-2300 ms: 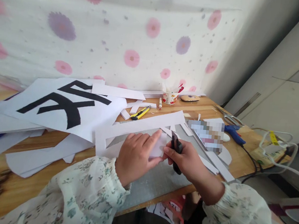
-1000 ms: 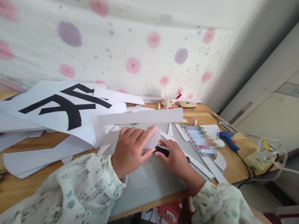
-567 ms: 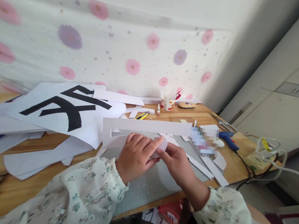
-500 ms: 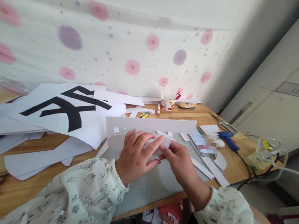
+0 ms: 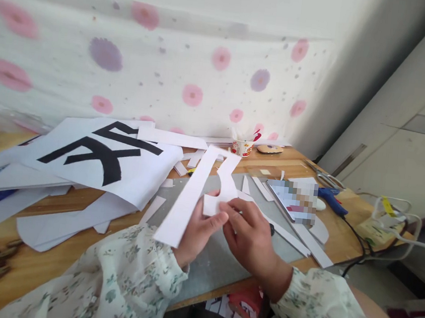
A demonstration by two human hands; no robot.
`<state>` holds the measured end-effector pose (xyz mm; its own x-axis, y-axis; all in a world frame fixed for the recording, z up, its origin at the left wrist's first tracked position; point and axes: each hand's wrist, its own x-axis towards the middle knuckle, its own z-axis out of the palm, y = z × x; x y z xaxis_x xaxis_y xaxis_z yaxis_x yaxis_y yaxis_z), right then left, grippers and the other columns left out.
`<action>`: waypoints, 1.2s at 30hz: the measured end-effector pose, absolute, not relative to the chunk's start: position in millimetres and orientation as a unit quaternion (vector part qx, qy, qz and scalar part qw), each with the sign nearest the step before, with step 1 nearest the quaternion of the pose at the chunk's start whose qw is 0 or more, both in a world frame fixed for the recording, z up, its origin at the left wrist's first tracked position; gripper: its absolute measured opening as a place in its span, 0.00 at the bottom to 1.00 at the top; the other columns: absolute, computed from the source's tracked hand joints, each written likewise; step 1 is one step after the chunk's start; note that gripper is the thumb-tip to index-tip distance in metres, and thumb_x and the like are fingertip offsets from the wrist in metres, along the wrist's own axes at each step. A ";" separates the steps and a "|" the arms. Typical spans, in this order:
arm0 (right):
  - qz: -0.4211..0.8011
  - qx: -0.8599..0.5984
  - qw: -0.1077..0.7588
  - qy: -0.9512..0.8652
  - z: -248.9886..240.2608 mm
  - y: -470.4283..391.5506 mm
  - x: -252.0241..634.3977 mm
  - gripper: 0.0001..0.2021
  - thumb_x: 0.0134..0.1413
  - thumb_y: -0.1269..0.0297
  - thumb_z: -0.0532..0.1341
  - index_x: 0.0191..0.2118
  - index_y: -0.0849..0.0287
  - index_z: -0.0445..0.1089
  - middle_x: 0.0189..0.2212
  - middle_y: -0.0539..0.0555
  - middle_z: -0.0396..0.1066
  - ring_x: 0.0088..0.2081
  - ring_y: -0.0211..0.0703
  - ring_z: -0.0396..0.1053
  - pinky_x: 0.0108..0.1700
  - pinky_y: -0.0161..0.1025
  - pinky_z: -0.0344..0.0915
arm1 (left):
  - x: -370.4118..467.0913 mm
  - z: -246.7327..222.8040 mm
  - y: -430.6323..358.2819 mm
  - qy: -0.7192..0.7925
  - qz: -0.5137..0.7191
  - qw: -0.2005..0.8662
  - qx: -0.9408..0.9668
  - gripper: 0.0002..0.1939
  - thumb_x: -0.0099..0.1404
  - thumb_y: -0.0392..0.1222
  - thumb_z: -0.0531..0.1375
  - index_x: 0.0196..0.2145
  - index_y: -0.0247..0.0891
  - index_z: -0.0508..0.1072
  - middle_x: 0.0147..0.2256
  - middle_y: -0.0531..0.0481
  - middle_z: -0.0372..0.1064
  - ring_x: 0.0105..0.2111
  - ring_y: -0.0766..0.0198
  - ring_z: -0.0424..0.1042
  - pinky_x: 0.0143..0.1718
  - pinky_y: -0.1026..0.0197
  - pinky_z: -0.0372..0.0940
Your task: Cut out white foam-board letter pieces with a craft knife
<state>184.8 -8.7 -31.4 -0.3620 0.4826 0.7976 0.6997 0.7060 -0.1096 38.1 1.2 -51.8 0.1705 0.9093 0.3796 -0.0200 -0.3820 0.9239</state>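
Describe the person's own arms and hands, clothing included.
Both the left hand and right hand look ungloved. The left sleeve and right sleeve are loose, whitish fabric printed with grey-green leaves, gathered at the cuffs.

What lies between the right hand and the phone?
In the head view, a narrow white strip lies on the grey mat between the right hand and the phone; a black object peeks out beside the hand.

One head-worn camera, trained forward and down from close above the left hand (image 5: 196, 233) and right hand (image 5: 251, 230), looks over the table (image 5: 289, 166) to the flowered sheet (image 5: 169, 68) beyond, the cabinet (image 5: 404, 106) slanting in on the right.
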 end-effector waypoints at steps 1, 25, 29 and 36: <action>-0.111 -0.347 0.431 -0.826 -32.7 -10.3 182.8 0.14 0.56 0.75 0.58 0.48 0.59 0.70 0.41 0.59 0.71 0.40 0.47 0.69 0.42 0.44 0.69 | 37.8 -50.3 1.9 0.373 0.546 0.424 0.619 0.19 0.70 0.46 0.51 0.56 0.37 0.59 0.49 0.40 0.71 0.47 0.55 0.73 0.47 0.49 0.72; 0.565 -0.387 0.551 -0.476 -28.2 6.0 192.6 0.14 0.48 0.56 0.67 0.22 0.59 0.67 0.18 0.46 0.65 0.24 0.35 0.61 0.30 0.34 0.58 | 37.8 -32.6 5.5 0.327 0.566 0.649 0.388 0.18 0.53 0.44 0.69 0.42 0.37 0.76 0.38 0.47 0.74 0.36 0.59 0.71 0.33 0.60 0.69; 0.576 -0.387 0.560 -0.453 -27.0 3.7 193.0 0.14 0.46 0.56 0.69 0.23 0.59 0.68 0.19 0.47 0.67 0.24 0.35 0.63 0.32 0.35 0.60 | 37.8 -34.0 7.4 0.303 0.591 0.643 0.380 0.12 0.53 0.42 0.69 0.36 0.38 0.77 0.34 0.51 0.74 0.34 0.64 0.71 0.35 0.63 0.67; 0.608 -0.370 0.557 -0.428 -30.0 3.8 195.4 0.10 0.48 0.58 0.68 0.31 0.59 0.73 0.24 0.47 0.70 0.26 0.35 0.66 0.32 0.36 0.64 | 36.0 -37.7 6.9 0.348 0.581 0.586 0.445 0.09 0.55 0.42 0.67 0.34 0.37 0.77 0.30 0.52 0.72 0.31 0.64 0.69 0.35 0.63 0.64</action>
